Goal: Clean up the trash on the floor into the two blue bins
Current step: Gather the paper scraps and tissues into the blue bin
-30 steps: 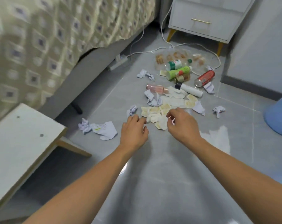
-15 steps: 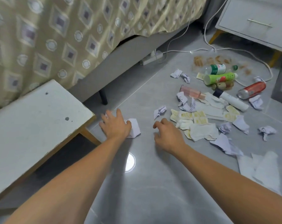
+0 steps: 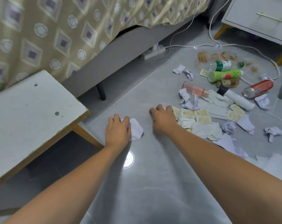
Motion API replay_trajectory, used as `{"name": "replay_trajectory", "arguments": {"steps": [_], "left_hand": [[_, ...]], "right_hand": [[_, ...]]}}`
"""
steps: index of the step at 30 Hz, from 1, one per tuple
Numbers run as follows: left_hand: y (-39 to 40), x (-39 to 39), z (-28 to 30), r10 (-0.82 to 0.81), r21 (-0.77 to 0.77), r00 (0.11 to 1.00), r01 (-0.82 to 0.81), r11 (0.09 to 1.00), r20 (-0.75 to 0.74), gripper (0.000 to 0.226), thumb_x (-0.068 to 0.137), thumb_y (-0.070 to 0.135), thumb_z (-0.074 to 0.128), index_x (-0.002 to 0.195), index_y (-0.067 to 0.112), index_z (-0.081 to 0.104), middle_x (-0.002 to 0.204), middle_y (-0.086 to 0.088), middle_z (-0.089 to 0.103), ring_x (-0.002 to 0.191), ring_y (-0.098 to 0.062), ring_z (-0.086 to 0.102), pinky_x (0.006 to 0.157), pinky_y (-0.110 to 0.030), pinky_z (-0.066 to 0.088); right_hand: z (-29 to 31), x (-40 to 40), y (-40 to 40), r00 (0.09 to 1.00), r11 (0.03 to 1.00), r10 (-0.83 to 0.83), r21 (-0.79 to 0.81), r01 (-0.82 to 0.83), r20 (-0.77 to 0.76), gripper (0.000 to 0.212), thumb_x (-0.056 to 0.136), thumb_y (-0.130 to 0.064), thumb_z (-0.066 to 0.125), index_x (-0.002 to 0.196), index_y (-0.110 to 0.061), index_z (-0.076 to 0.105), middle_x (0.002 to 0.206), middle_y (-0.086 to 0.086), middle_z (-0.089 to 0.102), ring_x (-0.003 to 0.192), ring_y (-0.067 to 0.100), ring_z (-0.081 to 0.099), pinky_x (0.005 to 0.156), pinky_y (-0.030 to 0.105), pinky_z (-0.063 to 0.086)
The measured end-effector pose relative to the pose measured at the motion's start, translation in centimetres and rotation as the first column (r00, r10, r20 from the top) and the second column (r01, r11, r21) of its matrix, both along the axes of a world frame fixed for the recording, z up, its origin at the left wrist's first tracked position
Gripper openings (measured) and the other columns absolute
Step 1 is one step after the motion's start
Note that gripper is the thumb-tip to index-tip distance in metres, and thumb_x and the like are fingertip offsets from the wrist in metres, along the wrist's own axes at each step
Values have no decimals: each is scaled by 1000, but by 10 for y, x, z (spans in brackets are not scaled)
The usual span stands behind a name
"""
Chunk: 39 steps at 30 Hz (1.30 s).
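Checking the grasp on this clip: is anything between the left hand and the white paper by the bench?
Nothing visible. The left hand already rests on the white paper, fingers over its near edge. No blue bin is in view.
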<state>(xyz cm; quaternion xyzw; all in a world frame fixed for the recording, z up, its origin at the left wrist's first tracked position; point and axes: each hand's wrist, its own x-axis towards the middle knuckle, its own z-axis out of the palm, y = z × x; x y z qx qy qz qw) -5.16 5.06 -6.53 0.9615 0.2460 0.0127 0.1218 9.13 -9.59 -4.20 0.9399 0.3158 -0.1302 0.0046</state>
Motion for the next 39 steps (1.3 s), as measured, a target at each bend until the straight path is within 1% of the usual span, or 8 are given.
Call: {"name": "replay_trajectory", "arguments": {"steps": [3,8,14,20,23,29,34,39], "left_hand": [[-6,0,-1,-42,-92,999,44,995,23,12,97,26,58,102,19,49,97,-6,45,96,-26,44,63,-37,46],[-21,8,-3,-93,-119,995,95,988,27,8,94,16,55,93,17,48,81,-5,50,83,-28,50,57,-34,33],[-61,30,23,-206,-230,969,233,945,133,11,89,12,54,95,20,52,79,-3,53,76,-26,49,57,-34,36],[-155,60,104,-421,-284,878,473,834,227,8,90,19,56,95,24,52,82,2,57,77,-25,53,56,-35,42],[-214,67,150,-511,-314,816,577,754,270,8,91,20,56,95,25,52,85,2,60,78,-25,56,60,-38,47],[-350,67,220,-658,-366,643,766,529,393,11,92,20,59,96,28,52,90,2,61,81,-21,58,66,-41,51],[-460,54,256,-742,-361,479,871,334,470,11,91,21,59,96,29,52,89,4,60,81,-21,57,67,-40,49],[-551,40,275,-767,-342,379,914,221,517,7,94,23,58,97,25,53,89,2,61,78,-22,55,63,-37,46]], "right_hand": [[-5,-8,-16,999,990,40,138,-43,22,36,85,-4,57,118,-17,58,119,7,48,107,37,43,66,39,39],[-6,-18,-51,995,965,96,246,-89,-17,21,79,-1,63,94,-15,64,98,5,52,78,36,57,56,42,51],[32,-29,-115,997,918,-63,395,41,43,31,79,-1,58,106,-12,69,96,6,55,80,36,58,57,44,50],[109,-52,-211,940,862,-334,424,277,67,36,85,-9,60,119,-21,64,107,0,58,91,31,62,62,39,49],[154,-75,-267,873,789,-484,461,406,61,34,85,-12,59,117,-23,58,111,-2,60,90,32,61,66,41,50],[219,-126,-392,685,659,-715,460,595,139,24,85,-13,58,107,-24,56,104,-2,55,82,31,59,61,40,49],[243,-175,-494,499,529,-845,431,731,193,21,88,-19,59,107,-26,53,106,-3,56,85,31,61,64,44,51],[245,-220,-563,310,356,-934,403,843,177,18,89,-20,63,106,-18,59,111,4,58,91,35,61,64,39,43]]}}
